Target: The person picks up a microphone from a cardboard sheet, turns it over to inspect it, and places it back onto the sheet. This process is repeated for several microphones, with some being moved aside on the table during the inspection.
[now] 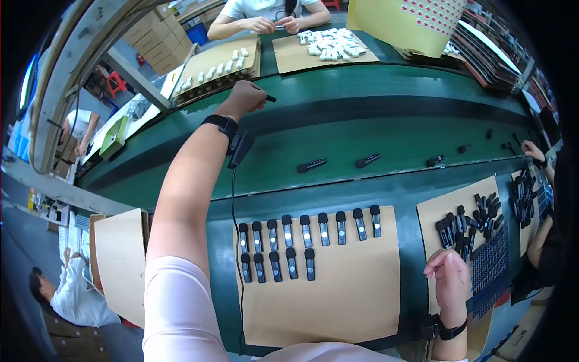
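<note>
Left hand: my left hand (246,98) is reached far forward over the green belt (338,136), fingers closed around a dark item (271,98); only its end projects, to the right of the fingers.
Right hand: my right hand (447,277) is half open, fingers loosely curled, with nothing visible in its grip.
Laid-out devices: small black devices with rounded tips, between my hands and nearer my body than the left; an upper row (305,231) of nine and a lower row (275,265) of five, tips pointing away from me, on a cardboard sheet (350,308).
Loose devices: a jumbled pile (461,218) just beyond my right hand; separate units (312,165) on the belt, to the right of my left hand and nearer me.
Adjacent material: a blue mesh-like stack (490,265) just right of my right hand.
Handling: judged light, with a stiff body; the tip looks like soft foam and could pull loose; smooth faces may slip.
Hold point: grip the body by its long sides, below the tip.
Markings: each laid-out unit carries a pale round spot; no lettering on the devices is readable. Round red-and-white marks (428,9) cover part of a yellow sheet (374,21), well beyond and right of my left hand; their detail is too small to read.
</note>
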`<state>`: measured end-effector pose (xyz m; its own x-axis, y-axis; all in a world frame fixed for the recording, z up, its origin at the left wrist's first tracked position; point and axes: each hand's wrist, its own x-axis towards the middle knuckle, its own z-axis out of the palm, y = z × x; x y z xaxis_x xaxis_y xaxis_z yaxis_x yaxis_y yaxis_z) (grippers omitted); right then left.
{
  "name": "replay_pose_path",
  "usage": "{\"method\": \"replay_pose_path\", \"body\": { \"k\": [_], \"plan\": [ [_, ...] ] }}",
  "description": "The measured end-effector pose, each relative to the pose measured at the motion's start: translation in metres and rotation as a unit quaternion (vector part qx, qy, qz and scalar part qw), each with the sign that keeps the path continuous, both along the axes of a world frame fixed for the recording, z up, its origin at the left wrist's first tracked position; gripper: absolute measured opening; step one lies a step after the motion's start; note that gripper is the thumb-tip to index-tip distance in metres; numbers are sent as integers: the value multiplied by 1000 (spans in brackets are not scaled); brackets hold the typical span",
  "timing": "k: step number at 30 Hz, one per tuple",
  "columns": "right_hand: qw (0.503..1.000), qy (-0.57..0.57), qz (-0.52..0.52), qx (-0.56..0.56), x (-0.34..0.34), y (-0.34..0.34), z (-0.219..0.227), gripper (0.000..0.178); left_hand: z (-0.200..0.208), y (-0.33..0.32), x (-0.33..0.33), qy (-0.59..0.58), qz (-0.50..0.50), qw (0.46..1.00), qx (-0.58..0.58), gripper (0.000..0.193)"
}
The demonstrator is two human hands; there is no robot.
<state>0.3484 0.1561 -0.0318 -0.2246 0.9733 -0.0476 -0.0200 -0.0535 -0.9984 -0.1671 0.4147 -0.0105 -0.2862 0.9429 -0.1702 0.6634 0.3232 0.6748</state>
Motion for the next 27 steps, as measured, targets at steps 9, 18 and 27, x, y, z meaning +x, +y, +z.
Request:
{"method": "replay_pose_path", "body": {
  "k": [9,18,27],
  "plan": [
    [996,-70,34,-38,1,12,-1,38,-49,39,-18,-181,81,980,18,26],
    [989,-121,78,-29,-2,16,7,37,-78,35,-25,-258,121,957,63,41],
    [960,-206,184,46,-29,49,39,29,-59,20,-37,-171,52,984,18,36]
  ]
}}
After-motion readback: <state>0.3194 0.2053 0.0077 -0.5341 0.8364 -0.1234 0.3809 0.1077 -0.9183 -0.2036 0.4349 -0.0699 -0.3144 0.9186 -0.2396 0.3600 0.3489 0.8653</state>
